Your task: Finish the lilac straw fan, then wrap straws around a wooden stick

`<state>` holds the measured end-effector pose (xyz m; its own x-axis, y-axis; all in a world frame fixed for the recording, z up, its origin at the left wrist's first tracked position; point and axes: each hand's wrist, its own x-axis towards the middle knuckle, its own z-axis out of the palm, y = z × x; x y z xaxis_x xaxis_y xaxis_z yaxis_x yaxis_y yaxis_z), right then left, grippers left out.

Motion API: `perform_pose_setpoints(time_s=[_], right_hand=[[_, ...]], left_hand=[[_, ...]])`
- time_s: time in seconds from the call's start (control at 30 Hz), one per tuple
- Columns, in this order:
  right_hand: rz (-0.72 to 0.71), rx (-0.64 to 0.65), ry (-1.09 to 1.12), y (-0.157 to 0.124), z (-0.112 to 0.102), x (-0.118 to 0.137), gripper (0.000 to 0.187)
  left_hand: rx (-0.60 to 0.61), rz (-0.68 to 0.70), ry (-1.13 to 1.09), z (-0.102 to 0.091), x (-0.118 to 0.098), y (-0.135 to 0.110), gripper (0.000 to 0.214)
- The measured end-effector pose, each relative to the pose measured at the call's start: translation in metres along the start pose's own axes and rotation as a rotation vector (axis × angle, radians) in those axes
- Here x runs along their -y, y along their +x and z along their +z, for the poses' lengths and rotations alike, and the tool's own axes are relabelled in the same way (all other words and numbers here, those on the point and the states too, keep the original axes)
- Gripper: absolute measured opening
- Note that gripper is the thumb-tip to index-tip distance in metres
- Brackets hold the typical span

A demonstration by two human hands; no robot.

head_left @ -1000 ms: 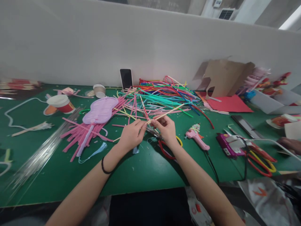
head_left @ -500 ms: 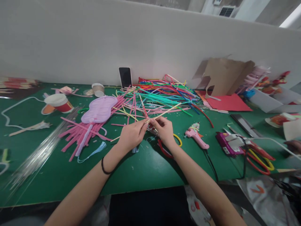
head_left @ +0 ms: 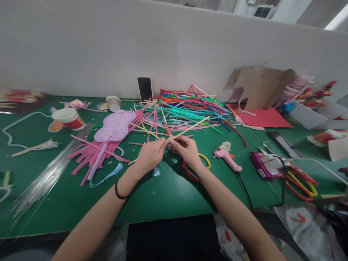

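Note:
In the head view, my left hand (head_left: 151,152) and my right hand (head_left: 187,150) meet over the middle of the table, fingertips pinched together. Both grip a thin pale yellow pipe cleaner (head_left: 194,126), which slants up to the right; its lower end shows past my left wrist. Just beyond my fingers lies a narrow red-and-white patterned stick (head_left: 166,124), its near end hidden by the hands. Scissors with a red and yellow handle (head_left: 206,161) lie partly under my right hand. A light blue tassel (head_left: 156,171) is below my left hand.
A multicoloured pipe cleaner pile (head_left: 190,108) and phone (head_left: 145,89) are at the back. Left are a lilac fan-shaped piece (head_left: 115,125), clear rods (head_left: 46,185) and paper cup (head_left: 69,119). Right are a pink glue gun (head_left: 228,159), purple power strip (head_left: 261,166) and red card (head_left: 268,119).
Both hands stay pinched on the pipe cleaner, with slight finger shifts; its upper end has risen a little. A dark shape at the right edge has moved outward.

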<state>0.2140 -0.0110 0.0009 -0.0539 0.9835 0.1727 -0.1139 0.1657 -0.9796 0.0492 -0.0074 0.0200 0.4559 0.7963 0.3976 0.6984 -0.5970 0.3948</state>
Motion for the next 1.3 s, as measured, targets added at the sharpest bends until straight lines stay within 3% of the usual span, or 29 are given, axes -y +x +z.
perform_pose_setpoints(time_s=[0.4,0.67,0.9,1.07,1.3], right_hand=[[0.038,-0.004,0.111,0.000,0.002,-0.002,0.023],[0.076,-0.054,0.130,0.002,0.004,-0.005,0.028],[0.045,-0.189,0.150,0.004,-0.001,0.003,0.030],[0.097,-0.101,0.098,0.003,0.001,0.001,0.031],[-0.013,-0.006,-0.177,0.002,0.005,-0.012,0.042]], left_hand=[[0.050,-0.001,-0.158,-0.006,-0.005,0.002,0.031],[0.081,-0.021,-0.097,-0.007,-0.006,0.002,0.029],[0.014,-0.054,-0.084,-0.004,-0.005,0.001,0.030],[0.034,-0.083,0.074,-0.006,-0.006,0.001,0.029],[0.024,-0.072,0.127,-0.004,-0.004,0.000,0.032]])
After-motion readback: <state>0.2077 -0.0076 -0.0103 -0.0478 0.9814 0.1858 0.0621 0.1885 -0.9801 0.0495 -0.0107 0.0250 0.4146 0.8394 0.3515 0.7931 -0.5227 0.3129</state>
